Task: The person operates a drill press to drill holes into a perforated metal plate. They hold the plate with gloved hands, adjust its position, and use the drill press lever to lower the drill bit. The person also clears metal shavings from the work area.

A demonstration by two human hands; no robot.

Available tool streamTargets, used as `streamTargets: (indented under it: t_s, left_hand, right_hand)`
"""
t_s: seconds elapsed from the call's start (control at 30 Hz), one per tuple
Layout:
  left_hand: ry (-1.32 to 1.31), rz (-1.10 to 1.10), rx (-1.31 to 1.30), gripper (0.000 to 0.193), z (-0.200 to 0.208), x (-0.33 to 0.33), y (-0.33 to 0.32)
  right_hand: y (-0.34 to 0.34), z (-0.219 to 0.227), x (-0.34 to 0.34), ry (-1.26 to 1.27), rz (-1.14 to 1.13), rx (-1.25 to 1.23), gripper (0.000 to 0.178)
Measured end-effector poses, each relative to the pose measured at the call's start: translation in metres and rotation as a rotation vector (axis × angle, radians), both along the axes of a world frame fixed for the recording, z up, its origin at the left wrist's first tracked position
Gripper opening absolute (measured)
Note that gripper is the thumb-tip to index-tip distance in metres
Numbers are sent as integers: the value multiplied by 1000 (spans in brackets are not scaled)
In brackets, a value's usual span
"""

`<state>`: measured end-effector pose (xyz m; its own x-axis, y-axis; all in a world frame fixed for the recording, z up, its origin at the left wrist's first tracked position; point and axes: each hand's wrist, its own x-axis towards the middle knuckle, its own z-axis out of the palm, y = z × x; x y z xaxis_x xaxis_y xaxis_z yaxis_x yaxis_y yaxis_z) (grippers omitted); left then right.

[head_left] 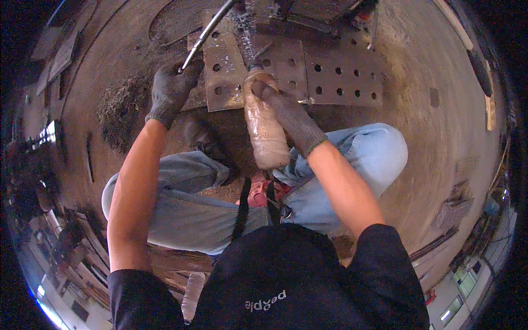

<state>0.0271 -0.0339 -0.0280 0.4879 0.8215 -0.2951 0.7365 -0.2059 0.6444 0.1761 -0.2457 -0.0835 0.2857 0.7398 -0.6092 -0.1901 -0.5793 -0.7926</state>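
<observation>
My left hand (173,92), in a dark grey work glove, is closed around the lower end of a shiny metal rod (206,37) that slants up and right past the top edge. With my right hand (291,116), gloved too, I grip a cloudy, dented plastic bottle (265,129). Its neck points away from me, and whitish liquid sprays from it toward the top of the view. Under the spray lies a flat metal plate (346,82) with rows of round holes; droplets show over its left part. What the rod's far end touches is out of view.
A heap of dark metal shavings (118,113) lies on the floor at left. Dark metal parts (311,15) stand beyond the plate. My bent knees in jeans (368,148) flank the near side. Another clear plastic bottle (193,294) is by my left sleeve.
</observation>
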Motion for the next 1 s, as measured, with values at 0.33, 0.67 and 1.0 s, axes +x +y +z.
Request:
streamTargets:
  t_s: [0.33,0.67,1.0]
  left_hand:
    - [-46,4,54,51,-21,-7,9]
    - [-7,13,33,51,-18,-1,4]
    - [-11,-2,33,54,-25,-8,11]
  right_hand:
    - [3,39,1,91,-89,-28,50]
    - [1,-2,5,61,-119,-17,77]
    - [1,11,-7,38,-189,149,80]
